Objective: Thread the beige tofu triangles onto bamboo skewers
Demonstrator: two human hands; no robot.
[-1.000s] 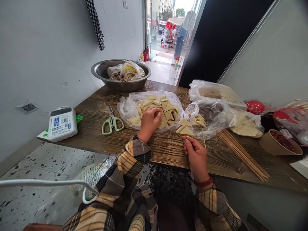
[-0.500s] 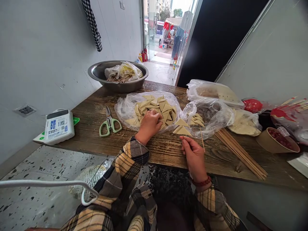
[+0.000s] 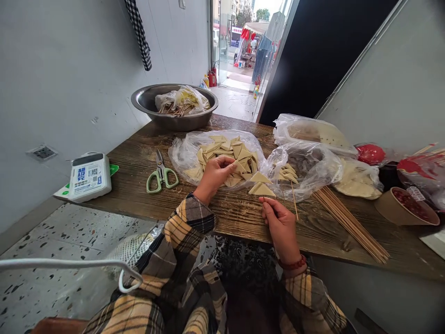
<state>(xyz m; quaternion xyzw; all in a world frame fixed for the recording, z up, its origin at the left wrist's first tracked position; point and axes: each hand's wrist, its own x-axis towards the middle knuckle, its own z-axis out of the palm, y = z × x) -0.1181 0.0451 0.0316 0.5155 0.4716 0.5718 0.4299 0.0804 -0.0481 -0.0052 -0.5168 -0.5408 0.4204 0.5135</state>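
My left hand [image 3: 216, 176] pinches one pale triangular tofu piece [image 3: 239, 167] at the front of a heap of tofu triangles [image 3: 215, 147]. The heap lies on an opened clear plastic bag [image 3: 182, 146]. My right hand [image 3: 280, 222] is closed on a thin bamboo skewer [image 3: 263, 199], mostly hidden by the fingers. Just beyond those fingertips are tofu triangles [image 3: 261, 189], seemingly on the skewer's far end. To the right, more tofu triangles [image 3: 288, 173] sit at the mouth of a second bag, with a skewer [image 3: 295, 202] sticking out towards me.
Green-handled scissors [image 3: 161, 176] and a white boxed device [image 3: 89, 177] lie left. Behind stands a metal basin [image 3: 142, 99] with bagged skewers. A bundle of bamboo skewers [image 3: 351, 225], a wrapped tray [image 3: 313, 132] and a paper tub [image 3: 389, 208] occupy the right. A white cable [image 3: 69, 264] crosses lower left.
My left hand has lifted slightly from the heap, and a tofu triangle now shows between its fingers. My right hand keeps its grip. The view has shifted slightly.
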